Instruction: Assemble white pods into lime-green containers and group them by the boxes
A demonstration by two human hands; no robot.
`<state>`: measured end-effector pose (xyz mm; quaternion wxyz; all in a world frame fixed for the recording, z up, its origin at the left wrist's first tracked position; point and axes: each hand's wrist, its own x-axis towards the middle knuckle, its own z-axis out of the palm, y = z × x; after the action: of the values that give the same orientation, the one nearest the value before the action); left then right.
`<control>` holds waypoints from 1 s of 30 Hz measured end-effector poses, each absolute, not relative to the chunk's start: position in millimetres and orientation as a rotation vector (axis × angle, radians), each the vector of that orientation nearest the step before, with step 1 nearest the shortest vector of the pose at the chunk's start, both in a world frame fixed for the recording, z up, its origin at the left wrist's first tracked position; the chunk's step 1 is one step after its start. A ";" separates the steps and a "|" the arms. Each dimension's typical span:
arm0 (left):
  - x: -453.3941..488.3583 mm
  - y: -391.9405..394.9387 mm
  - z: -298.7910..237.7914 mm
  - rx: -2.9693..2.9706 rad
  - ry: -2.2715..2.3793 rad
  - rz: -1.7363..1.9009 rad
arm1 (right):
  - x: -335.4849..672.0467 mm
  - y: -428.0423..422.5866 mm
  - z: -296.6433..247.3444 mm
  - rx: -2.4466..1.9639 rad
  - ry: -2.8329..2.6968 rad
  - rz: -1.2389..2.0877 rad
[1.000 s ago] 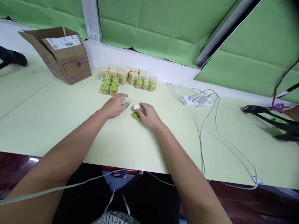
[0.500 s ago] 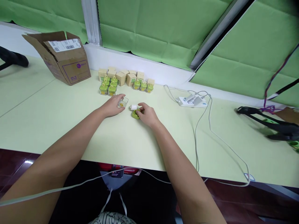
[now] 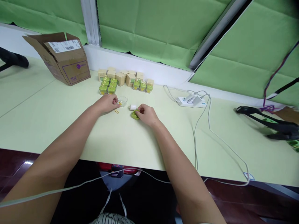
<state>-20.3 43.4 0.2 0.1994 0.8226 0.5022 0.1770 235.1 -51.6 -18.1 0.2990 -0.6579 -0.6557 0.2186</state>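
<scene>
Presently, between front and back edges of worktop [image 3: 130, 140]: right hand [image 3: 149, 115] pinches green lid [image 3: 134, 115], white cylinder [image 3: 133, 107] just beside. Left hand [image 3: 106, 103] curled at clear cup [image 3: 123, 101]; can't tell if gripping. Yellow loop [image 3: 116, 111] nearer front edge.

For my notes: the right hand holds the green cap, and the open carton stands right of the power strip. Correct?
No: the head view shows the open carton left of the power strip; the right hand holds the green cap.
</scene>
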 end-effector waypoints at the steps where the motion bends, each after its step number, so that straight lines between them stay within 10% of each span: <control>1: -21.9 43.6 2.3 2.304 1.406 0.490 | 235.2 -51.8 -18.0 -1.746 -1.743 0.581; 17: -25.3 31.4 27.4 2.316 1.277 0.094 | 232.5 -61.2 -1.8 -1.742 -1.760 0.548; 30: 14.0 1.4 21.1 2.141 0.968 0.810 | 218.8 -64.1 -2.9 -1.603 -1.663 0.463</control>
<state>14.0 1.4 21.1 0.3222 0.8154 0.3688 0.3087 218.8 -64.1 -2.9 0.3829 -0.6285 -0.6522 0.1816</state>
